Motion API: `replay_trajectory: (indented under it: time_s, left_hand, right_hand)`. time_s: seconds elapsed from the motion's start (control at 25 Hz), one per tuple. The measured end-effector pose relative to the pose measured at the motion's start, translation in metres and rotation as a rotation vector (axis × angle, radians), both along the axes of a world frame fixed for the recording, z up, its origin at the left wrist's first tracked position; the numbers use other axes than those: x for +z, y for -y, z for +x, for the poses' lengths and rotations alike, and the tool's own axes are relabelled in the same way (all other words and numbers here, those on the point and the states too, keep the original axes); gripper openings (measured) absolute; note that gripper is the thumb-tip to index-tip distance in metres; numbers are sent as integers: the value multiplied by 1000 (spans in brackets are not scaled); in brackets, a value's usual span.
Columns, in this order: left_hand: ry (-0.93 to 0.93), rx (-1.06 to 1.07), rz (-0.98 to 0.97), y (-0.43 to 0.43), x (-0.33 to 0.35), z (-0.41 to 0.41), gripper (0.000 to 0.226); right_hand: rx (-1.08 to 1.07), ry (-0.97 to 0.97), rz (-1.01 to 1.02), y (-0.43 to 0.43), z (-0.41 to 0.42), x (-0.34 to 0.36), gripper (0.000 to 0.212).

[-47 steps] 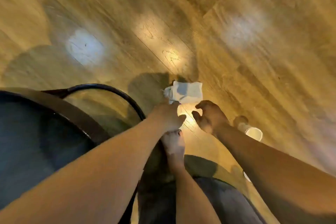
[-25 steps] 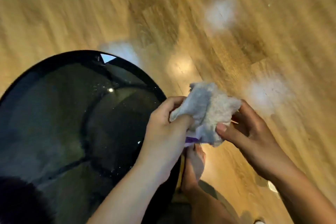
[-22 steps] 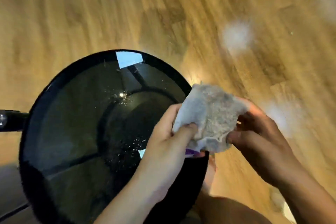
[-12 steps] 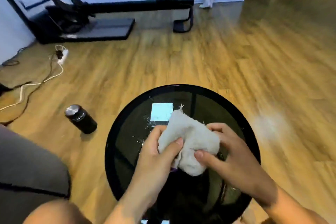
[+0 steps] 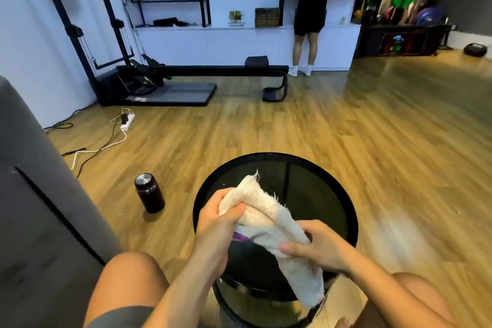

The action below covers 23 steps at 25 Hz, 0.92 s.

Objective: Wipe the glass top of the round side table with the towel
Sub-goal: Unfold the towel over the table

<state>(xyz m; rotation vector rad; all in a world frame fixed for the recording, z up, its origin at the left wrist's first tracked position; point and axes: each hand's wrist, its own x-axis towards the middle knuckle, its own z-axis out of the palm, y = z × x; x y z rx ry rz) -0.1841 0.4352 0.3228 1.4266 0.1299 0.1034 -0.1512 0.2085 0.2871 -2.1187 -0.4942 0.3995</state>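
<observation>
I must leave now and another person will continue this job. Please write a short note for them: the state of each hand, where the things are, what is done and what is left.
Left hand: closed on the upper end of the towel.
Right hand: closed on the towel lower down; its loose end hangs past the near rim.
Things: the towel is held above the round side table, not pressed flat on the dark glass top. A dark bottle stands on the floor to the left.
Done: towel picked up and brought over the table.
Left: lay the towel on the glass and wipe the whole top.
</observation>
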Motion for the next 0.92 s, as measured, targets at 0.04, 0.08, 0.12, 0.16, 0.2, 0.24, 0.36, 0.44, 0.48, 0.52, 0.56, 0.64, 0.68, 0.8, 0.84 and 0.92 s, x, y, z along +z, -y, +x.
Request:
replay_trajectory:
  time_s: [0.04,0.08,0.12,0.16,0.2,0.24,0.36,0.44,0.48,0.52,0.56,0.64,0.68,0.8,0.84,0.92]
  left_hand:
    - [-21,16,-12,-3,-6,-2,22]
    - [-47,32,-10,-5,-12,-3,19]
    - [-78,51,3,-7,-19,-4,18]
    - [-105,71,22,-10,-27,-4,16]
    - [-128,93,50,-14,-35,-5,14]
    - [-157,113,86,-19,-44,-4,14]
    - [-290,98,186,-37,-73,-2,17]
    - [-370,66,211,-43,-87,1,20]
    - [-384,67,207,-44,-92,3,21]
    - [-386,70,189,-45,-95,5,21]
    - [-389,71,161,-46,-97,6,20]
    - [-388,46,131,-48,-99,8,14]
    - [-385,34,148,-50,-101,9,10]
    - [-390,42,202,-56,-106,16,7]
    - [-377,55,213,-58,-105,18,7]
    - [-319,85,203,-65,-108,23,11]
  right_hand:
    - [5,-13,-23,3,-4,-6,55]
    - [-1,-18,-44,8,-8,-12,57]
    - [-22,-20,-70,13,-11,-19,54]
    - [-49,-17,-100,18,-14,-26,49]
    - [-79,-10,-132,23,-17,-34,45]
    - [-116,-11,-159,28,-21,-44,39]
    - [-202,-80,-154,42,-28,-67,16]
    - [-296,-120,-24,45,-26,-73,13]
    - [-377,-131,42,46,-23,-72,11]
    - [-460,-130,89,44,-20,-71,10]
    - [-530,-109,111,43,-17,-71,9]
    - [-601,-22,89,42,-11,-70,8]
    - [-607,4,71,42,-6,-70,7]
    - [-556,-76,61,39,1,-69,5]
    - [-528,-95,61,39,2,-67,7]
    - [-477,-41,55,39,5,-69,15]
